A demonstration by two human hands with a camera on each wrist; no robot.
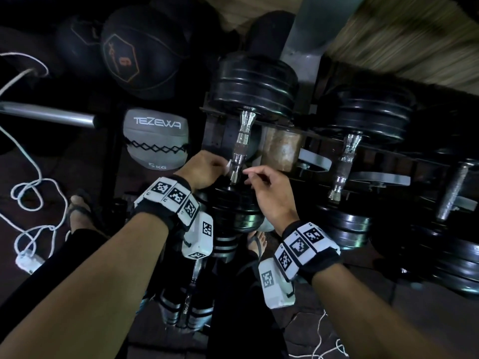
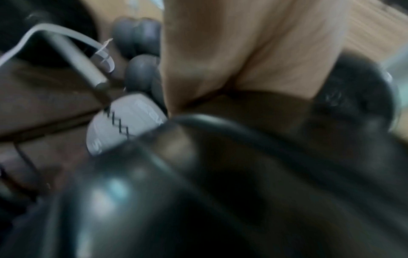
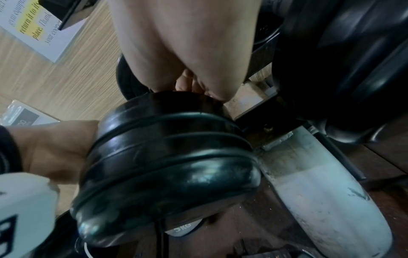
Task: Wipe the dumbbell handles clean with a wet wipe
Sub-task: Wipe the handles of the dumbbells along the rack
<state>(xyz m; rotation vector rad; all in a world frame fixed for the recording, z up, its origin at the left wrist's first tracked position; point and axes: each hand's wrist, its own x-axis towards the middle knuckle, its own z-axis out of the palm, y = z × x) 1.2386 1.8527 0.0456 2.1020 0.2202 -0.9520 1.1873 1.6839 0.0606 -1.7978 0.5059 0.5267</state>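
A dumbbell with a chrome handle (image 1: 241, 146) and black plates (image 1: 252, 84) lies on the rack, pointing away from me. My left hand (image 1: 224, 168) pinches a small white wet wipe (image 1: 228, 165) against the near end of that handle, from its left side. My right hand (image 1: 250, 177) hovers just right of the same end with fingers loosely curled, holding nothing. The right wrist view shows my right palm (image 3: 187, 43) above the near plates (image 3: 172, 165). The left wrist view is blurred, showing only my left palm (image 2: 243, 52) over the dark plate (image 2: 243, 174); the wipe is hidden there.
Two more dumbbell handles (image 1: 347, 161) (image 1: 453, 187) lie on the rack to the right. A grey 5 kg medicine ball (image 1: 155, 138) and black balls (image 1: 134, 53) sit at left, with a steel bar (image 1: 46, 115) and a white cord (image 1: 31, 190). My sandalled feet (image 1: 80, 211) stand below.
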